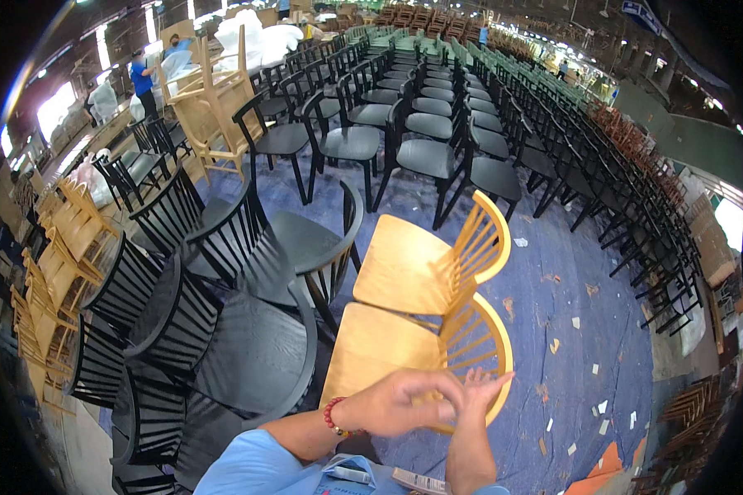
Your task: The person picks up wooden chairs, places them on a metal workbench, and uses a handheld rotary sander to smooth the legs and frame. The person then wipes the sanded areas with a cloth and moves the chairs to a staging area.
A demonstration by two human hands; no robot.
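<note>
My left hand (409, 402), with a red bead bracelet (332, 416) at its wrist, is bent toward my right hand, its thumb and fingers curved with a gap between them. Palm up and fingers stretched, my right hand (477, 394) meets or nearly meets the left fingertips; the overlap hides whether they touch. I see nothing held in either. Beyond and partly below them stands a light wood chair (380, 342) with a curved spindle back. A second matching chair (404, 254) stands right behind it.
Black spindle-back chairs (256, 351) crowd the left side. Rows of black chairs (347, 142) run far back and right. Stacked pale wood frames (215, 103) rise at the back left, near a person in blue (142, 80). Scraps litter the blue floor covering (545, 330).
</note>
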